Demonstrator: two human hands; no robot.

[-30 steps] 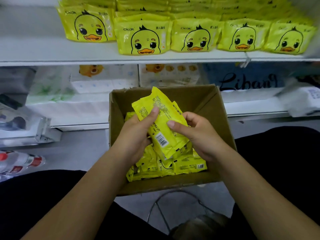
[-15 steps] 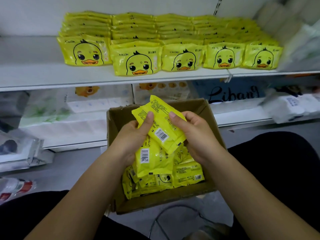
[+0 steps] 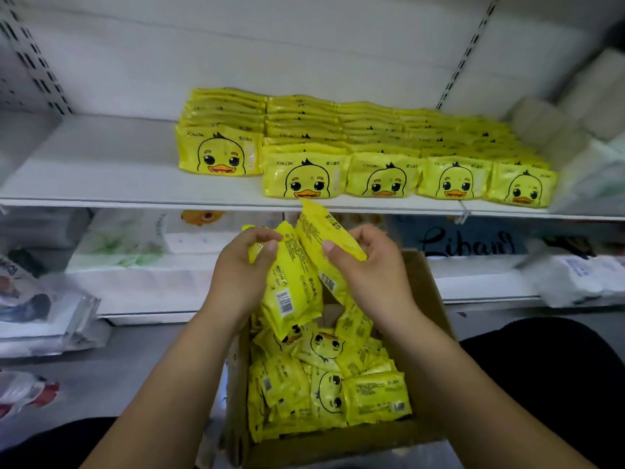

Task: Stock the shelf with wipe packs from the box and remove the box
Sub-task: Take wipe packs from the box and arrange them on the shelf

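— What's just changed?

— I'm raising the yellow plastic wipe packs (image 3: 294,289) out of the brown cardboard box (image 3: 422,292). A second ago they were lower, in its mouth. Now they're hanging mid-frame, just under the white shelf (image 3: 101,170), so shelving is probably coming next.

— Grip?

— My left hand (image 3: 236,272) and right hand (image 3: 368,265) are each pinching packs, fingers curled round them.

— Pointing?

— Long axes are running steeply upward, tops tilting upper left, barcoded backs facing me.

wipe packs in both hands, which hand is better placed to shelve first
Probably right. The right hand holds its wipe pack higher, its top corner level with the shelf lip. The left hand grips packs hanging lower over the box.
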